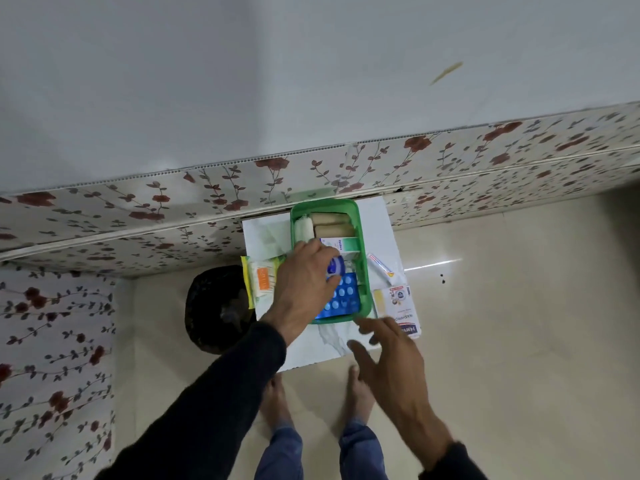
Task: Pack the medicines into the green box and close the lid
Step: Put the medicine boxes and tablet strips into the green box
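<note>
The green box stands open on a small white table. Inside lie rolled bandages, a white and green carton and a blue blister pack. My left hand reaches over the box and is shut on a small round blue and white tin. My right hand hovers open just below the box's near right corner, fingers spread. A tube and a white carton lie right of the box. A pack of cotton buds lies to its left. The lid is not identifiable.
A black bin stands on the floor left of the table. A flowered wall panel runs behind and to the left. My bare feet stand on beige tiles in front of the table.
</note>
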